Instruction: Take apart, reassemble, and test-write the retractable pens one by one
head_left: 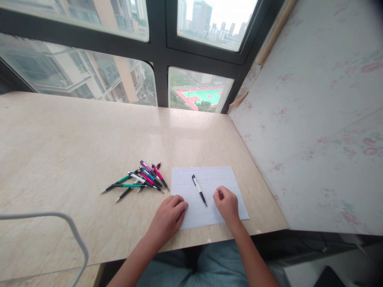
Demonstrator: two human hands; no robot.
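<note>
A white sheet of paper (pixel 209 181) lies near the front edge of the beige marble-look table (pixel 74 139). A white and black pen (pixel 199 189) rests on the sheet, between my hands and touched by neither. My left hand (pixel 169 215) lies on the sheet's left edge with its fingers curled under, and nothing shows in it. My right hand (pixel 226 204) rests on the paper as a loose fist, with nothing visible in it. A pile of several coloured pens (pixel 140 180) lies just left of the sheet.
A large dark-framed window (pixel 158 52) runs along the table's far side. A floral-papered wall (pixel 314 119) closes off the right. A grey curved chair frame (pixel 74 235) stands at the front left. My lap in blue jeans (pixel 206 263) shows below the table edge.
</note>
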